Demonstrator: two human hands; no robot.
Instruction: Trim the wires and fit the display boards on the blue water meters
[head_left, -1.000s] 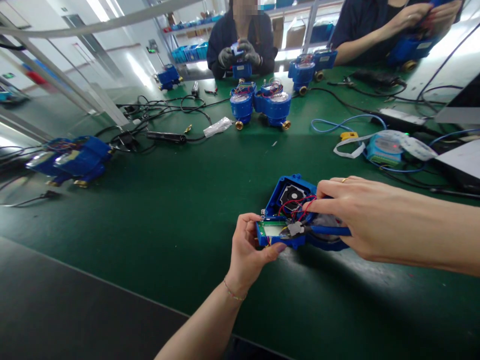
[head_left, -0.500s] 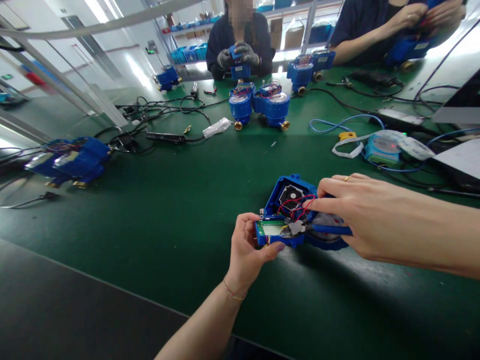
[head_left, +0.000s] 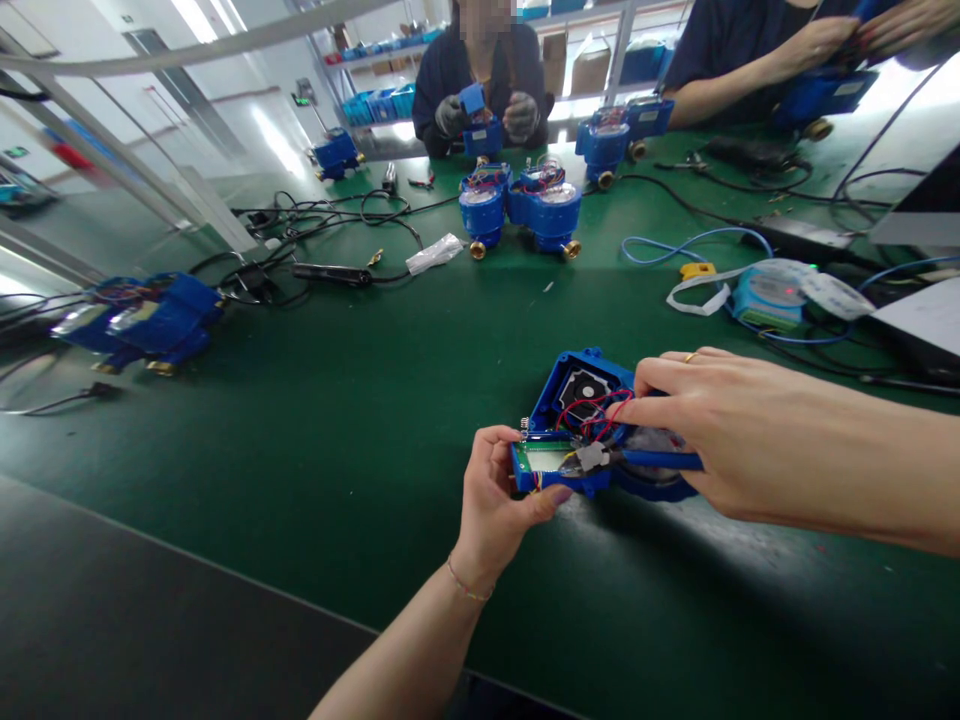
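- Position: the open blue housing sits on the green surface; the circuit board lies at its near-left side.
- Left hand: fingers and thumb closed on the board's blue frame. A loosened grip could let the board shift.
- Right hand: curled around the pliers, right of the housing. A slip could scratch the board beneath the tips.
- Red wires, over the housing: a finger snag could strain their joints.
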